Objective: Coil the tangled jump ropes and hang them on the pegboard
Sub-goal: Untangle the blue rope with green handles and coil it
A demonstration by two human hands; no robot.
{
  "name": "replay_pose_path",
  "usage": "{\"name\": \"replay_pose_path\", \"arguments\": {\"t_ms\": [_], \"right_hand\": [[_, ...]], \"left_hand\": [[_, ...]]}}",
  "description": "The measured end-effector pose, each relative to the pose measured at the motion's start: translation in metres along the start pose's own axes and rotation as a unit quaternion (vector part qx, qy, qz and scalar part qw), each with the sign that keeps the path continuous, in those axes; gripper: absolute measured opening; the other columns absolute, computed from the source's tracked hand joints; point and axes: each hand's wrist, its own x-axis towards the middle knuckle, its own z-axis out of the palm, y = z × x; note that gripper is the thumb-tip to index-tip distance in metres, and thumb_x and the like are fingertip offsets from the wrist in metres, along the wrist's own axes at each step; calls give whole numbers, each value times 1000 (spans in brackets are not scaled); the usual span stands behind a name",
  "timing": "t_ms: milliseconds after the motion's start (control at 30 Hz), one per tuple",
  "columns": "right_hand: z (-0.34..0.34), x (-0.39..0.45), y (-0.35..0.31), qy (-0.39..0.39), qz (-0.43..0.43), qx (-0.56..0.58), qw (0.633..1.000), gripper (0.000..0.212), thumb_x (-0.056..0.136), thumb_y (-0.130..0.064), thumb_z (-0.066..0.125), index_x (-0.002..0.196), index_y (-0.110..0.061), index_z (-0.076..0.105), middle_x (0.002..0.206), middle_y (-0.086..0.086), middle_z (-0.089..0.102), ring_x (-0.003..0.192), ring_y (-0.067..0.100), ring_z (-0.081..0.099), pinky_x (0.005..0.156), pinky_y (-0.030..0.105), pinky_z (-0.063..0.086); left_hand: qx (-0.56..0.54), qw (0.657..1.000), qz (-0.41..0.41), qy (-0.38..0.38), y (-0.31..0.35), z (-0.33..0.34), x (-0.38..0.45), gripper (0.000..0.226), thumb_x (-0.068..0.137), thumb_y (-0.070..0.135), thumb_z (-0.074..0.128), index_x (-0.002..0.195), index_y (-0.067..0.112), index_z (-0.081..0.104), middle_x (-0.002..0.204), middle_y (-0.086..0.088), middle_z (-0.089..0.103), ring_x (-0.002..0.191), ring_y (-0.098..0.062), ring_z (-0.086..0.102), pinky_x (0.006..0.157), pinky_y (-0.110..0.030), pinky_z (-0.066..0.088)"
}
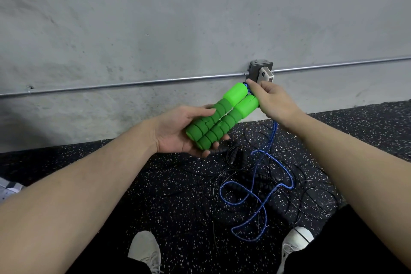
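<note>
Two green foam jump-rope handles [222, 115] lie side by side in my left hand [178, 133], which cups their lower ends from below. My right hand [273, 100] pinches the blue rope [275, 176] where it leaves the handles' top ends. The blue rope hangs down from that hand and loops loosely over the floor between my feet. Under it lies a tangle of thin black jump ropes [295, 184] with black ribbed handles [222, 151]. No pegboard is in view.
A grey concrete wall [155, 29] stands close ahead, with a metal conduit [133, 83] running across it into a junction box [260, 71]. The floor is black speckled rubber [182, 196]. My two white shoes [144, 249] show at the bottom.
</note>
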Motion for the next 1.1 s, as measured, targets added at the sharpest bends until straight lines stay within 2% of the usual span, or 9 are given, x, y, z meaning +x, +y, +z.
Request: {"name": "replay_pose_path", "arguments": {"t_ms": [200, 300, 367, 500, 667, 800, 900, 1000, 1100], "right_hand": [[0, -1, -2, -20, 30, -54, 998, 45, 101, -55, 45, 86, -16, 60, 63, -3, 54, 56, 11, 47, 55, 29, 33], [5, 0, 0, -15, 37, -121, 992, 33, 100, -42, 54, 91, -12, 63, 71, -2, 57, 71, 19, 52, 61, 30, 35], [6, 0, -4, -11, 41, -134, 990, 26, 99, -37, 57, 88, -15, 64, 71, -2, 55, 70, 19, 52, 58, 29, 35], [4, -7, -12, -41, 41, -102, 993, 42, 99, -45, 56, 63, -24, 64, 57, 0, 38, 53, 17, 38, 52, 31, 27], [9, -9, -8, -54, 39, -93, 993, 27, 97, -43, 61, 79, -26, 72, 61, -1, 44, 54, 15, 40, 55, 27, 34], [16, -7, -10, -62, 69, 58, 994, 19, 100, -33, 56, 99, -21, 71, 65, -2, 44, 45, 9, 34, 41, 21, 31], [27, -13, -15, -92, 49, 82, 991, 23, 105, -31, 47, 102, -24, 68, 59, -6, 40, 39, 4, 31, 39, 20, 29], [36, -22, -24, -93, -21, -20, 995, 26, 107, -31, 41, 108, -26, 66, 60, -5, 47, 37, 1, 39, 43, 16, 32], [49, -35, -34, -134, -94, -73, 984, 25, 108, -24, 40, 114, -22, 64, 63, -11, 50, 44, -6, 46, 48, 11, 33]], "left_hand": [[169, 979, 39, 104, 7, -20, -6, 37, 96, 28, 60, 129, 46, 57, 102, -12, 72, 75, -19, 61, 60, -28, 47], [221, 965, 44, 133, 12, -28, -9, 41, 97, 23, 63, 128, 50, 59, 104, -10, 72, 77, -15, 60, 62, -29, 48], [220, 966, 39, 126, 14, -32, -13, 49, 89, 21, 69, 128, 49, 60, 106, -9, 73, 79, -15, 59, 64, -28, 48], [203, 973, 33, 107, 15, -43, -17, 54, 78, 22, 80, 121, 51, 66, 106, -10, 73, 76, -15, 60, 62, -26, 48], [233, 959, 36, 160, 12, -47, -12, 46, 88, 20, 72, 118, 53, 66, 104, -7, 71, 75, -12, 56, 63, -25, 45], [235, 932, 116, 251, 8, -40, 3, 50, 98, 19, 66, 132, 55, 55, 103, -3, 64, 77, -12, 52, 66, -26, 44], [173, 921, 174, 301, 4, -31, 15, 47, 102, 26, 61, 138, 53, 46, 105, -2, 57, 82, -16, 55, 71, -31, 54], [36, 926, 194, 321, 5, -22, 23, 38, 104, 34, 57, 138, 44, 42, 114, -10, 53, 84, -25, 62, 76, -39, 62], [-67, 919, 206, 330, 9, -16, 29, 35, 101, 38, 61, 130, 37, 42, 113, -12, 53, 79, -26, 61, 67, -38, 62]]}}
